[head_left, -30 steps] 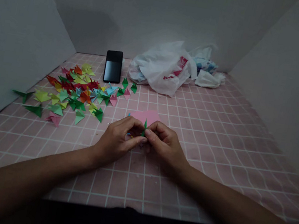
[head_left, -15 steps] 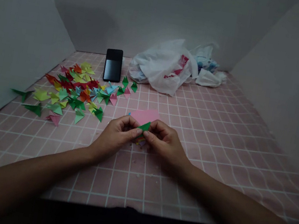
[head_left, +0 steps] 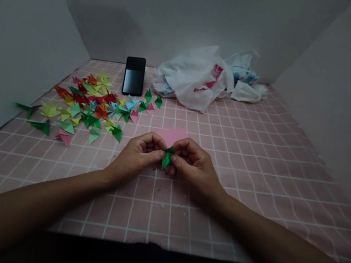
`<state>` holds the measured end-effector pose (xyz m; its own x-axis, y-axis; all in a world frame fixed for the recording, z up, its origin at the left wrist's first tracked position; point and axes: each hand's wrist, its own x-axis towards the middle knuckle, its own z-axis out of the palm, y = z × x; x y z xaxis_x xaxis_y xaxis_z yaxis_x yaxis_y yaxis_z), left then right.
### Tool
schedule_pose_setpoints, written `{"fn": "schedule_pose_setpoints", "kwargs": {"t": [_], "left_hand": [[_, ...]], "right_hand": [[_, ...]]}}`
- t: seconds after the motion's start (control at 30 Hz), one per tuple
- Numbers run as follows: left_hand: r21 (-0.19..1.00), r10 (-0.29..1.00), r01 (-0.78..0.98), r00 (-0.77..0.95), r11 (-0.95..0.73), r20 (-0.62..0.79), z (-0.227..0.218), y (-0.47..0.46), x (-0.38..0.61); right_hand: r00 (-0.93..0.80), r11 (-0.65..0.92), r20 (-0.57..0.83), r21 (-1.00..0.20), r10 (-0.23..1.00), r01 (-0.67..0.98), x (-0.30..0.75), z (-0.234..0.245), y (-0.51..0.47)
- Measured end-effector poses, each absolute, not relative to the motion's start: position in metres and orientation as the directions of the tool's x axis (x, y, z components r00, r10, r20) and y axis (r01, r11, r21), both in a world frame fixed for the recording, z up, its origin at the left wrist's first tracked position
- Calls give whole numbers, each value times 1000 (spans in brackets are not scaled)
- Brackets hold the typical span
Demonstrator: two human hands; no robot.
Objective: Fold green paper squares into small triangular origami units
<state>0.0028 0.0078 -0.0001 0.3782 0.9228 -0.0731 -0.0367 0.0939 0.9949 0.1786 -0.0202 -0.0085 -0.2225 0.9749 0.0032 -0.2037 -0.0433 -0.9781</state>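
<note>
Between my two hands is a small piece of folded green paper [head_left: 166,158], its upper part spread and its lower part narrowing downward. My left hand [head_left: 144,152] pinches its left side between thumb and fingers. On the opposite side my right hand [head_left: 190,157] grips it the same way, thumb toward me. Just beyond the fingertips a pink paper sheet [head_left: 172,135] lies on the table, its near part hidden by my hands.
Many folded paper pieces in several colours [head_left: 89,106] are spread at the left. Behind them a black phone [head_left: 134,76] leans upright. Crumpled white plastic bags [head_left: 192,78] lie by the back wall. A pink checked cloth [head_left: 256,171] covers the table, with pale walls on three sides.
The green paper has gone from a flat triangle shape to one opened at the top with a part pointing down. Both hands stay in nearly the same place, still pinching it.
</note>
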Motion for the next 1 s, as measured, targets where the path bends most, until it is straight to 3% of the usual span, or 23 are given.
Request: {"fn": "schedule_pose_setpoints", "kwargs": {"t": [0.23, 0.43, 0.6, 0.77, 0.9, 1.0], "left_hand": [[973, 905, -146, 412, 177, -103, -5, 8, 0], [972, 904, -148, 413, 185, -109, -4, 8, 1], [993, 947, -81, 314, 92, -62, -3, 10, 2], [992, 960, 11, 253, -124, 117, -2, 9, 3], [960, 938, 90, 254, -266, 236, 0, 4, 3], [961, 934, 65, 262, -267, 242, 0, 2, 3]], "right_hand": [[-208, -16, 28, -978, 978, -210, 180, -7, -20], [-202, 77, 93, -993, 975, -88, 182, -10, -22], [-226, 150, 147, -989, 963, -6, 182, -10, -23], [-191, 46, 71, -991, 979, -129, 181, -6, -22], [-232, 9, 28, -996, 972, -86, 181, -5, -21], [-215, 28, 35, -999, 976, -37, 181, -5, -22]]}}
